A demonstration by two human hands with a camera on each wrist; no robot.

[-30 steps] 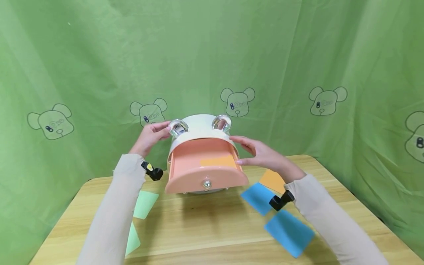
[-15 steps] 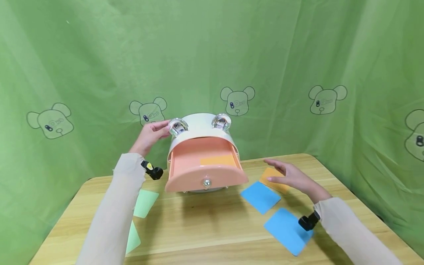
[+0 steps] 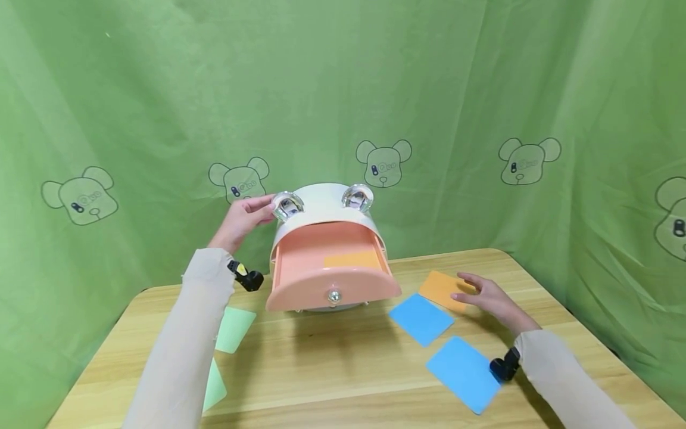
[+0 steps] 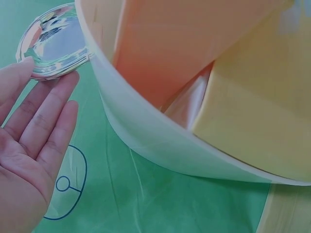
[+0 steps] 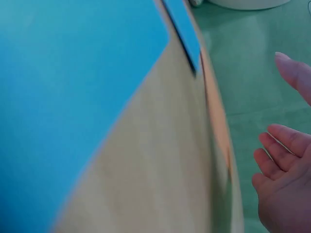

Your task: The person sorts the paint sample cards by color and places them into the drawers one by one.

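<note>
A white drawer box (image 3: 324, 202) with two shiny round eyes stands at the table's middle. Its pink drawer (image 3: 305, 290) is pulled out, and an orange card (image 3: 351, 260) lies inside. My left hand (image 3: 241, 220) pinches the box's left silver eye (image 4: 56, 43), thumb in front and fingers behind. Over another orange card (image 3: 442, 290) on the table hovers my right hand (image 3: 490, 301), thumb and fingers apart, holding nothing. Two blue cards (image 3: 421, 319) lie nearer to me; the right wrist view shows one blue card (image 5: 73, 87) large.
Two pale green cards (image 3: 234, 329) lie on the left of the wooden table (image 3: 321, 381), partly behind the left sleeve. A green curtain (image 3: 321, 89) with bear heads hangs behind and at both sides.
My right hand has left the box's right side and moved right and toward me, to above the orange card. The left hand keeps its hold on the eye.
</note>
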